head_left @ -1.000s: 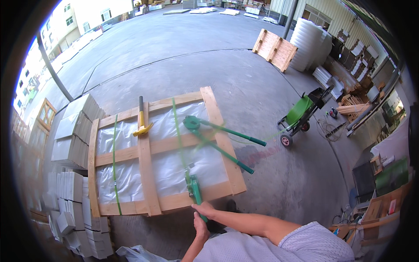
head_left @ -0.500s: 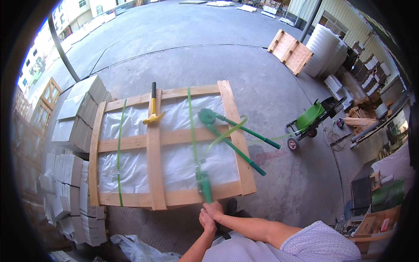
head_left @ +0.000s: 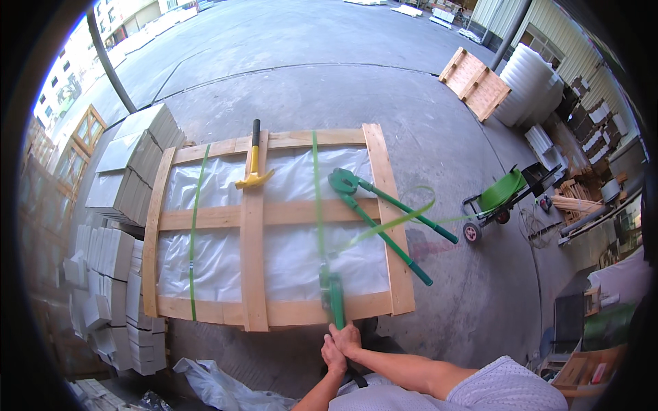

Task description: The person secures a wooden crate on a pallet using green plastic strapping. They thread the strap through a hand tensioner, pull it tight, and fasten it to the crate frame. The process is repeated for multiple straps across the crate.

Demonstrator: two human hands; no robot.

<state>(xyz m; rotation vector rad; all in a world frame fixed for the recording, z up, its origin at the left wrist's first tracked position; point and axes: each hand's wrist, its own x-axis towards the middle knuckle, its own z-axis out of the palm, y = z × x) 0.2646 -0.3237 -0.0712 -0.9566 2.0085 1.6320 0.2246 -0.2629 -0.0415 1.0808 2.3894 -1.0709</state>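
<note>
Both hands, left hand (head_left: 334,357) and right hand (head_left: 348,339), are clenched on the green strap tensioner (head_left: 333,296), whose long axis points away along the green strap (head_left: 317,198) over the plastic-wrapped wooden crate (head_left: 274,229).

You have two hands (head_left: 340,346) on one green strap tensioner (head_left: 332,294). Ahead of them lies one wooden crate (head_left: 271,216) crossed by two green straps (head_left: 194,233), carrying one yellow hammer (head_left: 254,168) and one long-handled green sealer (head_left: 380,212). Off to your right stands one green strap cart (head_left: 500,198).
</note>
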